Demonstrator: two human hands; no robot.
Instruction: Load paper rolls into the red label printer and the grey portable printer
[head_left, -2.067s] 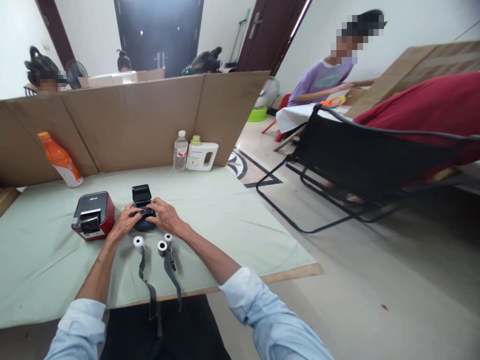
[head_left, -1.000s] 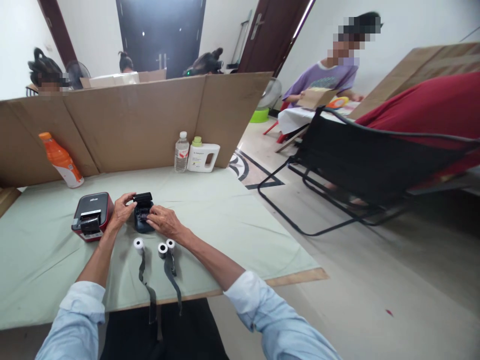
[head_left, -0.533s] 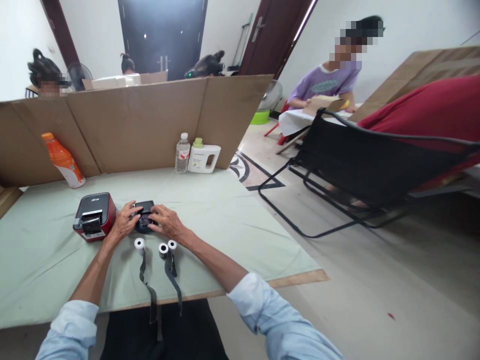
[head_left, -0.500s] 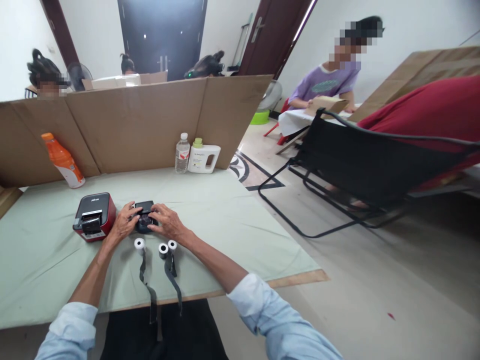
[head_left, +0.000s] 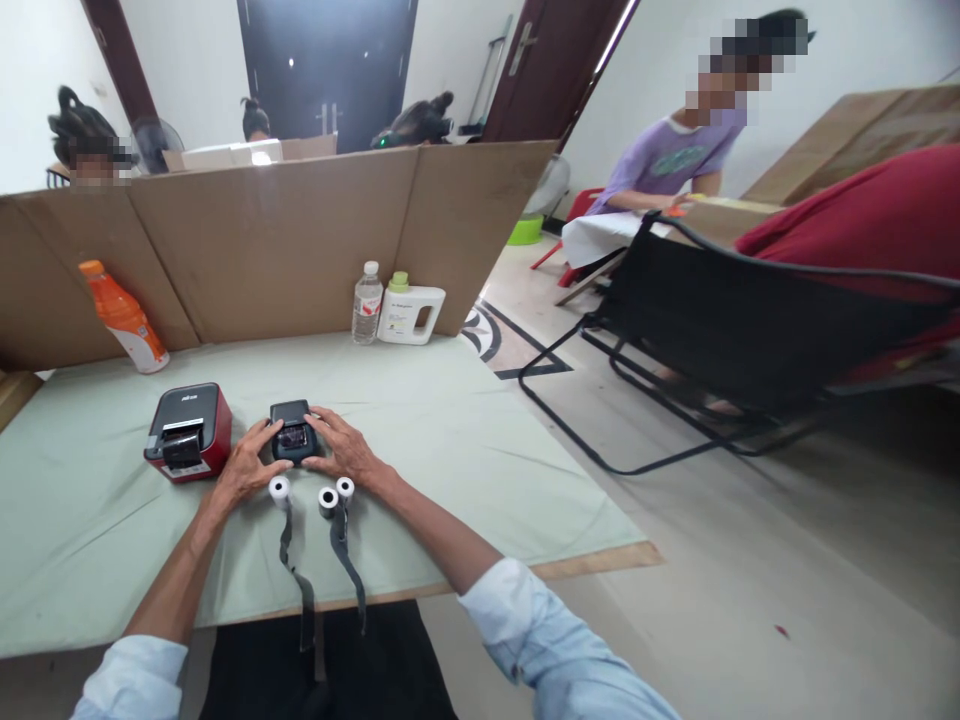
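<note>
Table under pale green cloth [head_left: 450, 420] before you; tall brown cardboard panel [head_left: 300, 250] along its back edge. Boxy red-and-black plastic printer [head_left: 189, 430] just beside your left hand [head_left: 251, 462]. That hand and your right hand [head_left: 343, 448] are spread, thumbs and fingertips touching either side of the small black plastic device [head_left: 294, 440], about mid-table. Press evenly to steady it. Widest room: toward the right edge. Mind three white paper rolls [head_left: 328, 503], dark strips trailing past the front edge.
</note>
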